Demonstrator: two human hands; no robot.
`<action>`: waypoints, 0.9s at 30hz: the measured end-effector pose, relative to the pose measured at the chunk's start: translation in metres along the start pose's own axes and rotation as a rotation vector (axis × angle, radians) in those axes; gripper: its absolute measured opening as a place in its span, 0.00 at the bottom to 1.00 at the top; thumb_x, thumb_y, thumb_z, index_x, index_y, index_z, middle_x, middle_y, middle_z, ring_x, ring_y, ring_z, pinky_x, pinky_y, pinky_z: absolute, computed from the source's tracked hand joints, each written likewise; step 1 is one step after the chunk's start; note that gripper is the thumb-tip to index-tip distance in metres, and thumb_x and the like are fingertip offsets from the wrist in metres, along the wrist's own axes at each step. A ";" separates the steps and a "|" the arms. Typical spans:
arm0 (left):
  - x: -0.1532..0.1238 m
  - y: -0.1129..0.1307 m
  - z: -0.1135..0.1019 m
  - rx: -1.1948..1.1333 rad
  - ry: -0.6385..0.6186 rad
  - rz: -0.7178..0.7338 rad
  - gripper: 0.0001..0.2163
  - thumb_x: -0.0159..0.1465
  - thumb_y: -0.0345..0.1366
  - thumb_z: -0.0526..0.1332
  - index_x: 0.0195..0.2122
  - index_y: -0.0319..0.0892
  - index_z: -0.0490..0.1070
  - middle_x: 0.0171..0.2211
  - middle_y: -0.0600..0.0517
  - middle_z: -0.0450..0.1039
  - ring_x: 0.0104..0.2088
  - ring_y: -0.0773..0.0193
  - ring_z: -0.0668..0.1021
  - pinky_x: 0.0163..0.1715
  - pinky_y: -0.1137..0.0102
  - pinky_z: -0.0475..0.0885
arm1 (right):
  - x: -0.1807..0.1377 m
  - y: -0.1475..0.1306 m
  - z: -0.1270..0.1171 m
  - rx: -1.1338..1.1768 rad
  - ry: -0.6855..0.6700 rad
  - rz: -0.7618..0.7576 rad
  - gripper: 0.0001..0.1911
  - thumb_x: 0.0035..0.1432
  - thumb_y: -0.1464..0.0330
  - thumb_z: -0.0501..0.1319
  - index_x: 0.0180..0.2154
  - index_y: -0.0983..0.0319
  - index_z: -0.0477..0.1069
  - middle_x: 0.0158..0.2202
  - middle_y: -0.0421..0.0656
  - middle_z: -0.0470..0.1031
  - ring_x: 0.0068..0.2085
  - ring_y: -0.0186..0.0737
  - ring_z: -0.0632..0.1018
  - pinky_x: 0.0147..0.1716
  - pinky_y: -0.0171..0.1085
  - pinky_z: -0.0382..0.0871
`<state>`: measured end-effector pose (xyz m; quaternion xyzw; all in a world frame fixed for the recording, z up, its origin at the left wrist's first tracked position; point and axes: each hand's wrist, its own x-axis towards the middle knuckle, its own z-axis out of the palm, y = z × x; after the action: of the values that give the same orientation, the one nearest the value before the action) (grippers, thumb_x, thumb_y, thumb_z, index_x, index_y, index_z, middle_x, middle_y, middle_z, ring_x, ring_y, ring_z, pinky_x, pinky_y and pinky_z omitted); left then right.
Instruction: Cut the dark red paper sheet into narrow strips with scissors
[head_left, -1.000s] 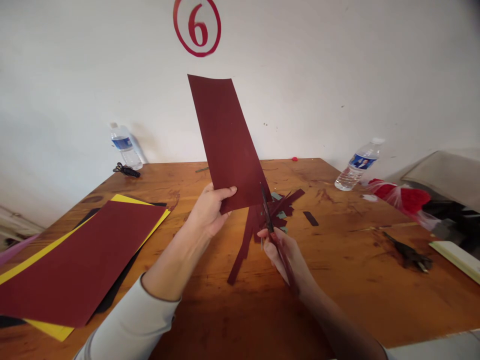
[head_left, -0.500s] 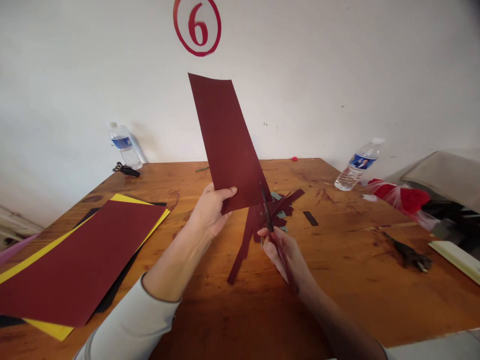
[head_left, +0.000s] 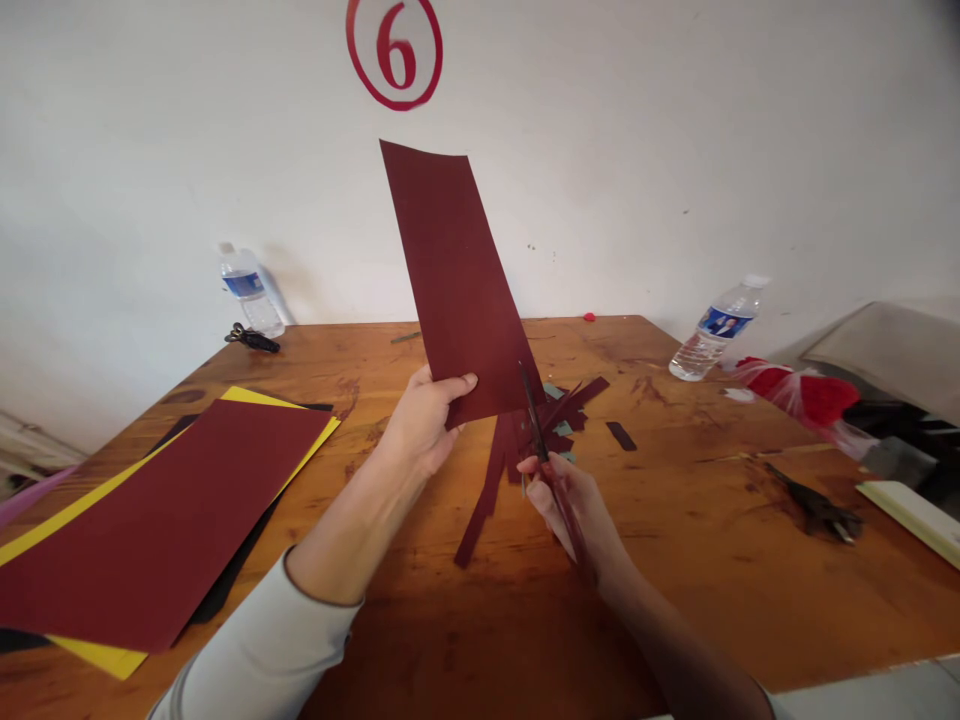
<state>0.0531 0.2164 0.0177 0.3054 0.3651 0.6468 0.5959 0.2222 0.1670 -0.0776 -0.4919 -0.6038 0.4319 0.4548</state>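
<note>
View from a head-worn camera, looking down at two bare hands over a wooden surface (head_left: 675, 520) set against a white wall.

The left hand (head_left: 424, 420) holds a maroon sheet (head_left: 457, 280) of paper upright and tilted a little to the left. Its grip is closed on the sheet's lower left corner, with the thumb in front and the fingers behind. The sheet is lifted clear of the surface, and its top edge reaches up toward a red circled 6 (head_left: 394, 52) painted on the wall.

The right hand (head_left: 574, 505) has its grip wrapped round the handles of a pair of scissors (head_left: 536, 420). The blades point up and meet the sheet's lower right edge. They are seen edge-on and look nearly closed, though how far they are parted cannot be made out.

Just beyond both hands lie loose maroon strips (head_left: 480, 510), fanned out in a small heap.

The work in hand appears to be cutting a narrow strip up the sheet's right side, with the cut only just started. Carrying it on calls for a taut, steady sheet and blades kept parallel to its long edge.

Also on the surface:
- **Far left:** a stack of paper (head_left: 150, 520) with maroon on top and yellow and black beneath.
- **Back left:** a water bottle (head_left: 251, 292) with black scissors (head_left: 251, 340) just beside it.
- **Back right:** a second bottle (head_left: 712, 335).
</note>
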 end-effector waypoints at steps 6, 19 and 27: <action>0.000 0.002 0.000 -0.013 -0.021 -0.030 0.10 0.45 0.22 0.69 0.30 0.38 0.79 0.31 0.49 0.83 0.34 0.60 0.81 0.42 0.65 0.77 | -0.003 -0.005 -0.001 -0.020 -0.005 -0.021 0.15 0.55 0.55 0.61 0.36 0.60 0.69 0.22 0.34 0.62 0.20 0.30 0.60 0.19 0.31 0.54; 0.003 0.006 -0.002 -0.035 -0.055 -0.098 0.10 0.48 0.19 0.67 0.30 0.37 0.77 0.30 0.49 0.81 0.33 0.61 0.81 0.43 0.66 0.77 | -0.002 -0.008 0.000 0.084 -0.010 0.025 0.15 0.52 0.56 0.62 0.36 0.61 0.68 0.22 0.33 0.60 0.21 0.31 0.60 0.19 0.32 0.53; 0.002 0.005 -0.003 -0.047 -0.065 -0.088 0.12 0.47 0.20 0.68 0.33 0.37 0.77 0.31 0.48 0.81 0.36 0.58 0.81 0.44 0.64 0.76 | -0.004 -0.007 0.002 0.112 -0.008 0.045 0.15 0.52 0.56 0.63 0.36 0.60 0.68 0.22 0.33 0.59 0.20 0.30 0.59 0.18 0.33 0.52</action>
<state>0.0482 0.2178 0.0200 0.2958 0.3432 0.6182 0.6423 0.2191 0.1623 -0.0719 -0.4772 -0.5693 0.4774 0.4693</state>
